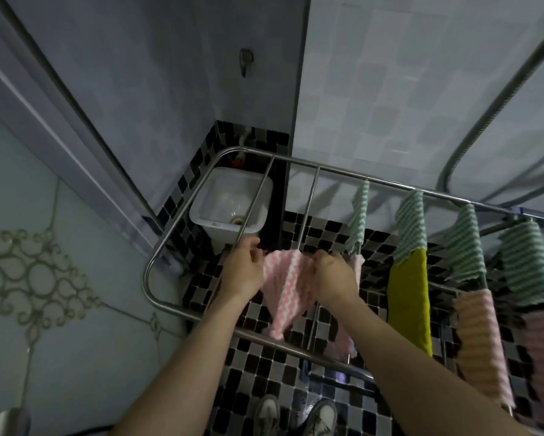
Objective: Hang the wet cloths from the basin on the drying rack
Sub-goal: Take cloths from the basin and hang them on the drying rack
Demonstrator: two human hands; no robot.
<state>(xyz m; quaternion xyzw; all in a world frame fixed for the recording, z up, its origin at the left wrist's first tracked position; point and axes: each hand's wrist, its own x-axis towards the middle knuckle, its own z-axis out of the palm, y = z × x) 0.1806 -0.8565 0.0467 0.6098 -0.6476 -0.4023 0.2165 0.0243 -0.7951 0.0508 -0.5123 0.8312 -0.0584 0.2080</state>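
Pink and white cloth (283,284), with a zigzag stripe, is stretched between the two hands above the left part of the steel drying rack (153,256), between two of its cross rails. The left hand (242,272) pinches one upper corner with curled fingers, and the right hand (333,278) pinches the other upper corner in the same way. The lower part of the cloth hangs down to a point near the front rail of the rack. A second pink piece (346,341) shows just beside the right wrist; I cannot tell if it belongs to the same cloth.

The white basin (201,212) stands on the floor under the far left corner of the rack, and I see no cloth inside it. Toward the right end of the rack hang green striped cloths (410,221), a yellow cloth (409,303) and an orange cloth (478,335).

In my judgement the main danger is that the cloth slips. The rails are thin and smooth, so if more wet weight hangs on one side, the cloth may slide off and fall on the mosaic floor (264,366). If it is laid down bunched, or partly over the neighbour cloth, it will probably dry badly.

No brand, label or writing can be read anywhere in the view
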